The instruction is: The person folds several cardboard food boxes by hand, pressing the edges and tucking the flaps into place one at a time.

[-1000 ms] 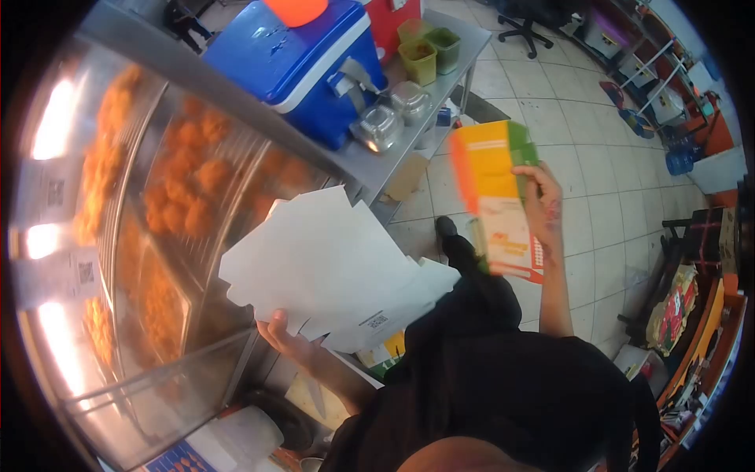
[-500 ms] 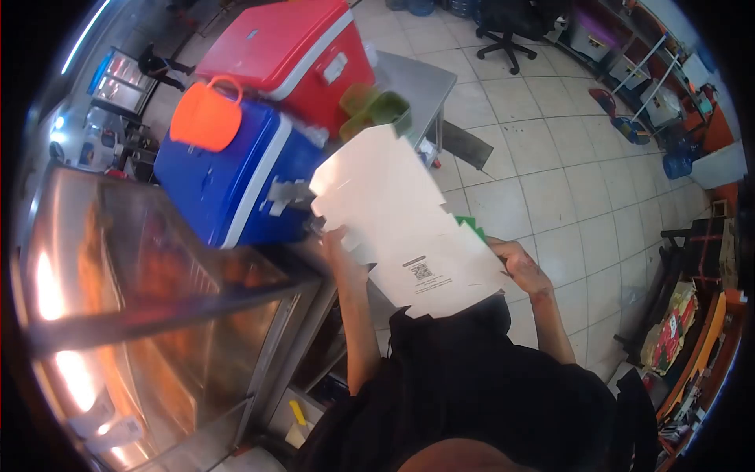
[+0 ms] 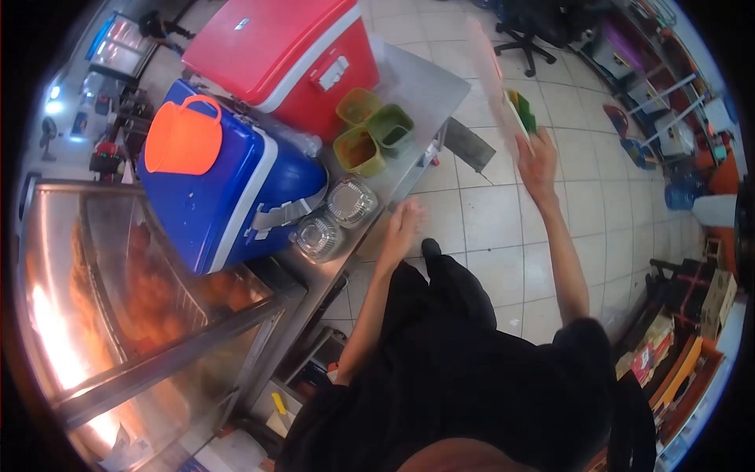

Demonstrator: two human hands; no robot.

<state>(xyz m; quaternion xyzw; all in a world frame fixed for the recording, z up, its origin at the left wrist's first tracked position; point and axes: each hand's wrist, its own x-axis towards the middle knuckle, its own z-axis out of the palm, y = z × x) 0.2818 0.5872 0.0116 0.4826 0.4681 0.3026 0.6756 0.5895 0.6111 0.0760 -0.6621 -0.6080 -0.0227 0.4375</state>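
My right hand (image 3: pixel 538 164) is closed on the lower edge of a flat white cardboard box blank (image 3: pixel 503 90), raised over the floor and seen nearly edge-on, blurred. Something green (image 3: pixel 522 112) shows against its right side. With nothing in it, my left hand (image 3: pixel 406 223) hovers by the edge of the steel table (image 3: pixel 429 82), its fingers loosely apart and a little smeared. Close to that hand on the table are two clear plastic containers (image 3: pixel 351 200). Several green and yellowish square tubs (image 3: pixel 360 151) stand behind them.
A blue cooler (image 3: pixel 197 204) carries an orange cup (image 3: pixel 185 138); a red cooler (image 3: pixel 314 55) stands behind. A glass display case (image 3: pixel 149 275) with food lies at left. An office chair (image 3: pixel 527 47) is at the back, boxes (image 3: pixel 717 303) at right.
My right hand has carried the cardboard up and away to the right, turning it from face-on to edge-on. My left hand has let go of it and moved right. The plastic containers have come into view.
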